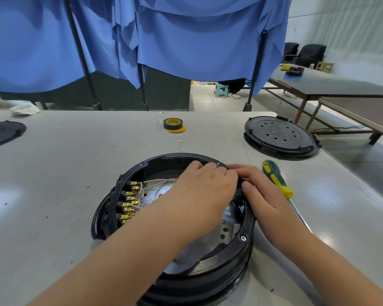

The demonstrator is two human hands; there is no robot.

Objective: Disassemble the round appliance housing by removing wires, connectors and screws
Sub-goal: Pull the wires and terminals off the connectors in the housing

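Observation:
A round black appliance housing (111, 208) lies open side up on the grey table, near its front edge. Several brass spade connectors (129, 199) with pale wires (157, 182) line its inner left wall. My left hand (199, 195) reaches inside over the middle, with its fingers curled down at the far right rim. My right hand (254, 191) grips the black rim on the right side, thumb on the inner edge. What my left fingers hold is hidden. A screw head (243, 238) sits in the rim at the front right.
A yellow and green screwdriver (279, 184) lies just right of my right hand. A round black cover (279, 138) rests at the back right, a roll of black tape (173, 124) at the back middle, another black disc (2, 133) at the far left. Blue curtains hang behind.

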